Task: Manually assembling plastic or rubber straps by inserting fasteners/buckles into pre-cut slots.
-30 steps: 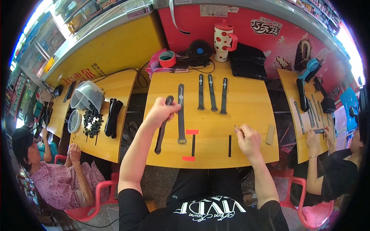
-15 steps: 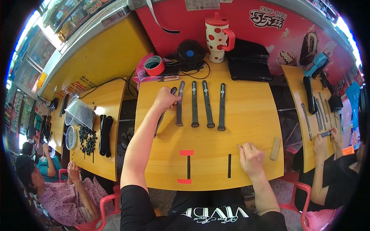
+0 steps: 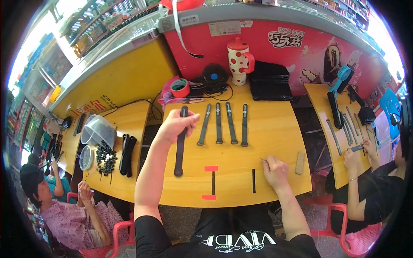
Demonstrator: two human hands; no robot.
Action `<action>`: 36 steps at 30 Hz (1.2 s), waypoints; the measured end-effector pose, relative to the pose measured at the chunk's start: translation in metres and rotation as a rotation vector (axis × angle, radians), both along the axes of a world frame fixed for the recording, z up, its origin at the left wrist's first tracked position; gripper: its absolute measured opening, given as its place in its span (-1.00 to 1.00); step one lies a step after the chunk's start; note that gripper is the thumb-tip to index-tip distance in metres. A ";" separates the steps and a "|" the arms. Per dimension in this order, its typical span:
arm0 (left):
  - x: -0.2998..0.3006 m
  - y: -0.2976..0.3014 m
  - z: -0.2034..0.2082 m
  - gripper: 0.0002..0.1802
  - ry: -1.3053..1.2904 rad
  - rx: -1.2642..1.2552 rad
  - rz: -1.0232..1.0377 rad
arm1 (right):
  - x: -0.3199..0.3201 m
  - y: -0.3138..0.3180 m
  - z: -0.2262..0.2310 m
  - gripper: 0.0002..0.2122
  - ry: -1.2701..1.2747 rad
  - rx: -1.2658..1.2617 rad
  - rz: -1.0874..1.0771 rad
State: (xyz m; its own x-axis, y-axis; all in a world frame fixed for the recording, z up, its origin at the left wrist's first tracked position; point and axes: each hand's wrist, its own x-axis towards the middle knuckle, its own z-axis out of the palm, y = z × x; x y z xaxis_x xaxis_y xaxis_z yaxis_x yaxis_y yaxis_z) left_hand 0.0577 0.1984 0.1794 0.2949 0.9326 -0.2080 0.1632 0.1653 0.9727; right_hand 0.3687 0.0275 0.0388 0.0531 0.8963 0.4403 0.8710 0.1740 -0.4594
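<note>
I see my left hand (image 3: 177,126) grasping a flat dark-grey strap (image 3: 180,157), left of four similar straps (image 3: 219,127); my right hand (image 3: 276,173) pinches something thin (image 3: 262,160).

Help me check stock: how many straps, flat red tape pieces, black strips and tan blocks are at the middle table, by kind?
Straps: 5 (4 laid out, 1 in the left hand)
Flat red tape pieces: 2
Black strips: 2
Tan block: 1
Total: 10
</note>
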 end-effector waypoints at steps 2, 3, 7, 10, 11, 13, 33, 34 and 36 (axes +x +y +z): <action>0.000 -0.057 0.017 -0.70 -0.282 -0.061 -0.168 | 0.004 -0.002 -0.006 -0.86 0.000 0.016 0.004; 0.003 -0.089 0.016 -0.63 -0.402 -0.087 -0.187 | 0.006 -0.002 -0.004 -0.86 -0.017 0.014 -0.009; 0.028 -0.198 -0.033 -0.43 -0.736 -0.277 -0.221 | 0.009 0.005 -0.010 -0.86 -0.069 0.003 -0.040; 0.038 -0.246 -0.045 -0.43 -0.876 -0.370 -0.161 | -0.005 -0.003 0.015 -0.91 0.073 -0.011 -0.004; 0.043 -0.257 -0.044 -0.47 -0.908 -0.388 -0.051 | -0.008 -0.014 0.018 -0.91 0.068 -0.023 -0.004; 0.046 -0.268 -0.038 -0.59 -0.888 -0.401 0.074 | -0.018 -0.034 0.033 -0.92 0.237 0.042 0.109; 0.062 -0.262 -0.052 -0.67 -0.618 -0.209 -0.011 | -0.083 -0.120 0.101 -0.81 0.221 0.167 0.336; 0.062 -0.262 -0.051 -0.67 -0.620 -0.209 -0.004 | -0.082 -0.119 0.100 -0.76 0.203 0.146 0.339; 0.062 -0.261 -0.052 -0.67 -0.619 -0.207 -0.009 | -0.082 -0.119 0.100 -0.72 0.185 0.125 0.342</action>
